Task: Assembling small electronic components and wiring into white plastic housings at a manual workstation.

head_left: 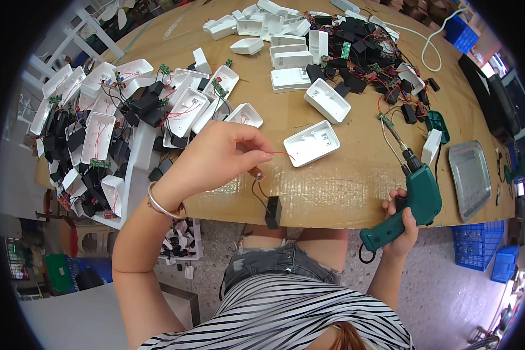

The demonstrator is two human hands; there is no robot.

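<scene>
The left hand (230, 153) reaches over the cardboard-covered table (332, 201), its thumb and fingertips together on a thin red wire (284, 153). The wire's free end points right, toward an open white case (312, 144) that lies hollow side up. Below the thumb, a small brown part (256, 173) shows; the palm hides how it is held. From there, 2 dark wires run down to a black block (273, 213) at the table's near edge; whether the block touches the table, I cannot tell.

The right hand (403, 227) is closed around the handle of a green soldering gun (424, 192), whose metal tip points away from the person, toward a heap of black blocks, boards and red wires (356, 55).

Just behind the nearest case lies 1 more open white case (328, 101), tilted differently. To the left, a white tray (135, 185) is piled with cases, black blocks and wired green boards. More white cases (271, 26) sit at the far side. A bare metal tray (470, 178) lies right of the gun, and blue crates (478, 245) stand below the table on that side.
</scene>
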